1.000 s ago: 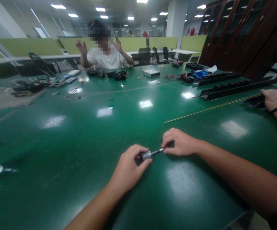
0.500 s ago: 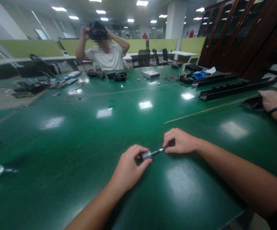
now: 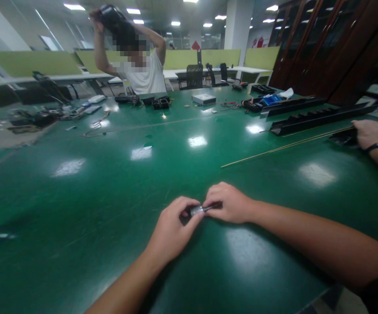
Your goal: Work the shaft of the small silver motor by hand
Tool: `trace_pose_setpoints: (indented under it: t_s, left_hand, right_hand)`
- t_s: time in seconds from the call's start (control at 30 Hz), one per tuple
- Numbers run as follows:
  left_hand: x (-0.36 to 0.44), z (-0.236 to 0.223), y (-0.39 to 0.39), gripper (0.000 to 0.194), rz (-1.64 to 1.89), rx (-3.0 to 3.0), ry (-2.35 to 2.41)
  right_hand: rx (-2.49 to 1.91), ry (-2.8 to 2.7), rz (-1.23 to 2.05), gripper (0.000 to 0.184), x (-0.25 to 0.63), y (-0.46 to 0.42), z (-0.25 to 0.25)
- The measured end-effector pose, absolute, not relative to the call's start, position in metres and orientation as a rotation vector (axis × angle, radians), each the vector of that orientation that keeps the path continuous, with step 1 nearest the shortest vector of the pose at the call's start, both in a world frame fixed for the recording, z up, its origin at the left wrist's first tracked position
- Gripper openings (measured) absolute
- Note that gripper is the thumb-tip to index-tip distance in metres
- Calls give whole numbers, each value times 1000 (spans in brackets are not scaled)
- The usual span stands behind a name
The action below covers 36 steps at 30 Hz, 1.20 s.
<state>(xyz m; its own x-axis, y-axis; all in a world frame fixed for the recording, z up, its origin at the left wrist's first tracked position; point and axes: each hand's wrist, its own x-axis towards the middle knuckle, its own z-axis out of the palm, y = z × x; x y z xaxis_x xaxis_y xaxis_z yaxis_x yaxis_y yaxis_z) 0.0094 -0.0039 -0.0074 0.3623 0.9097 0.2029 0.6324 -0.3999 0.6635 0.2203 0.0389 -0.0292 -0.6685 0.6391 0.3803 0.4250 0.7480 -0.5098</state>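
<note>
My left hand pinches a small silver cylinder between thumb and fingertips, just above or on the green table; I cannot tell if it touches. A thin metal rod runs out of the cylinder's right end. My right hand is closed round this rod, its fingertips close beside the cylinder. The rod's far end is mostly hidden in the right hand's fingers. What kind of part it is does not show clearly.
Thin yellow rods lie beyond my right hand. Another person's hand with a dark wristband works at black channels. Across the green table, a person in a white shirt raises a dark object. A pale box stands far back.
My right hand has slid left along the rod to the cylinder, covering most of the rod. The person opposite has lifted a dark object off the head. The view has shifted slightly.
</note>
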Motion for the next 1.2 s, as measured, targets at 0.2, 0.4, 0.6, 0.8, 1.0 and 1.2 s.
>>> trace_pose_setpoints:
  t_s: [0.2,0.4,0.6,0.8,1.0,1.2]
  left_hand:
    - [10,-7,-4,18,703,2159,1355]
    - [10,-7,-4,17,712,2167,1334]
    - [10,-8,-4,17,708,2160,1342]
    - [9,-8,-4,17,701,2156,1337]
    - [10,-6,-4,17,688,2151,1346]
    - [9,-7,-5,18,681,2134,1344]
  right_hand:
    - [-770,-2386,504,10,220,39,-29]
    - [-772,-2406,503,9,220,38,-27]
    - [-773,-2399,529,9,220,38,-27]
    - [-786,-2392,544,10,220,37,-26]
    - [-787,-2383,537,11,222,37,-26]
    - [-813,-2404,552,11,228,38,-24]
